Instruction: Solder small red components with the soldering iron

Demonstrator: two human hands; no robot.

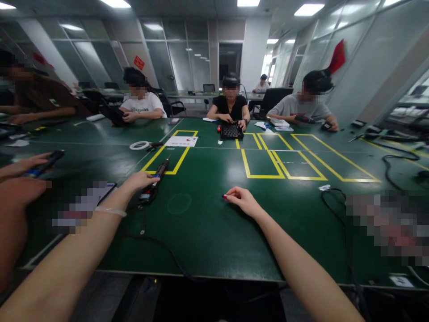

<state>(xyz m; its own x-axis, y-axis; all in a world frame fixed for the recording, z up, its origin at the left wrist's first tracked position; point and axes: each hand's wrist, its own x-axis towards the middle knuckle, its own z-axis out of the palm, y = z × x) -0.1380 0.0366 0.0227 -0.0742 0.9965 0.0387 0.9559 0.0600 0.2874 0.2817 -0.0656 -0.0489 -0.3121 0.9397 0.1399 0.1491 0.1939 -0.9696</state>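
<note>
Left hand (142,180), left of frame centre: fingers bent in narrow at the blue band of a dark screwdriver-like tool (162,171), whose tip points toward the top of the frame. I cannot tell whether they grip it or only rest on it. Right hand (246,201), just right of centre: thumb and fingertips pinch a small red-and-dark piece (224,197), too small for me to identify; it lies near frame centre, its free end poking out leftward.

Technique, my judgement: a light pinch should keep the free end in sight; squeezing harder may make the piece slip. With the tool, I would hold it mid-handle, tip turned away from the right hand, and keep slack in the black cable (171,253) at lower centre. A snag there could drag something; I cannot trace where it joins.

Surface: green table (228,250), smooth, with glare. Yellow tape outlines (266,176) cross the middle and right; a printed sheet (179,141) lies over the left outline, a white coil (136,146) near it.

Room: at the left edge, another person's hand (20,192) is beside a similar tool (43,165). Top centre, a person in a black shirt (217,105) handles a black tray (231,137). Glass partitions (182,62) stand behind; ceiling lights (248,2) line the top edge.
</note>
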